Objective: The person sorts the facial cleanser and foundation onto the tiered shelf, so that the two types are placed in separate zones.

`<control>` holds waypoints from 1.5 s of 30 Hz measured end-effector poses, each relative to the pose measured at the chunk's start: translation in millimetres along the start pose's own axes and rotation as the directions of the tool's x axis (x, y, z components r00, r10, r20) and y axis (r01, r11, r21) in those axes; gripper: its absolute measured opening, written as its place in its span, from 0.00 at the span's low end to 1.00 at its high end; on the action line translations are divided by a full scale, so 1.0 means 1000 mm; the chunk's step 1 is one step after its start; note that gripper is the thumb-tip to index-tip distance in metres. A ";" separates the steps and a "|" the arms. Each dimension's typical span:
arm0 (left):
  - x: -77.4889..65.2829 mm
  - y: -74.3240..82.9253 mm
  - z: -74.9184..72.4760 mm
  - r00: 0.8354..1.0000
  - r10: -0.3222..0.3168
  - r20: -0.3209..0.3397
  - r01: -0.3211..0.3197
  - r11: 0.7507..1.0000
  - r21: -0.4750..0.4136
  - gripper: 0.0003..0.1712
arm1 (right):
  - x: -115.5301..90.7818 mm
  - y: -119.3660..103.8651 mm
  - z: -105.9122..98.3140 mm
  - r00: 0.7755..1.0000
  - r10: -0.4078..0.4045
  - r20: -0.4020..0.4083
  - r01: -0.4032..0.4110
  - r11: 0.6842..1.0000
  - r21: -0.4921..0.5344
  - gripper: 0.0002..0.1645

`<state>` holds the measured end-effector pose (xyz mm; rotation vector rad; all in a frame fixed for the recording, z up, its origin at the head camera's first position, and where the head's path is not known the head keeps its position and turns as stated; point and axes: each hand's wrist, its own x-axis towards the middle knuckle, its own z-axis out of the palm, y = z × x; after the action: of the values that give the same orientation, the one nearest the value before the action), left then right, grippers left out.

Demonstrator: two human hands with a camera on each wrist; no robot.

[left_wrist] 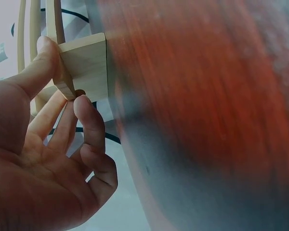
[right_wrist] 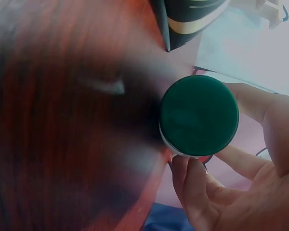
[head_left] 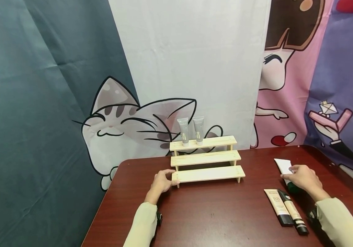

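Observation:
A three-step wooden rack (head_left: pixel 208 174) stands at the middle back of the table. My left hand (head_left: pixel 161 182) pinches the left end of its lowest step, thumb on top and fingers beneath, as the left wrist view shows. On the right, my right hand (head_left: pixel 307 179) grips a white squeeze tube (head_left: pixel 283 166) with thumb and fingers on opposite sides. The tube's round green cap (right_wrist: pixel 200 115) faces the right wrist camera. Two grey translucent tubes, one on the left (head_left: pixel 183 132) and one beside it (head_left: pixel 198 130), stand upright on the top step.
A beige BB cream tube (head_left: pixel 276 202) and a slimmer beige tube with black ends (head_left: pixel 294 212) lie side by side near my right forearm. The dark red table (head_left: pixel 213 219) ends at a cartoon-printed curtain (head_left: pixel 195 51) behind the rack.

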<state>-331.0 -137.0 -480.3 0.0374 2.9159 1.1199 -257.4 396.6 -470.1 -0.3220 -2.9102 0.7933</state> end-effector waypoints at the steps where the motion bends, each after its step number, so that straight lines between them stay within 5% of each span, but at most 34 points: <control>1: 0.000 0.000 0.000 1.000 0.002 0.001 -0.002 1.000 -0.002 0.31 | 0.000 0.000 0.000 1.000 0.000 0.002 0.000 1.000 -0.003 0.50; 22: 0.001 0.001 0.000 1.000 0.009 0.003 -0.009 1.000 -0.007 0.31 | 0.008 -0.001 0.003 0.998 0.065 0.006 -0.065 0.997 -0.028 0.51; 27: 0.002 0.002 0.000 1.000 0.007 0.004 -0.007 1.000 -0.006 0.31 | 0.006 -0.003 -0.001 0.998 0.062 0.005 -0.062 0.998 -0.018 0.44; 45: 0.000 0.001 0.000 1.000 -0.013 0.001 0.013 1.000 -0.018 0.30 | 0.001 -0.041 -0.009 0.974 -0.151 -0.168 0.178 0.971 0.159 0.29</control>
<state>-331.1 -136.2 -479.1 0.0191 2.9002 1.1442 -264.3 366.8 -440.8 -0.1173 -2.6591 0.9397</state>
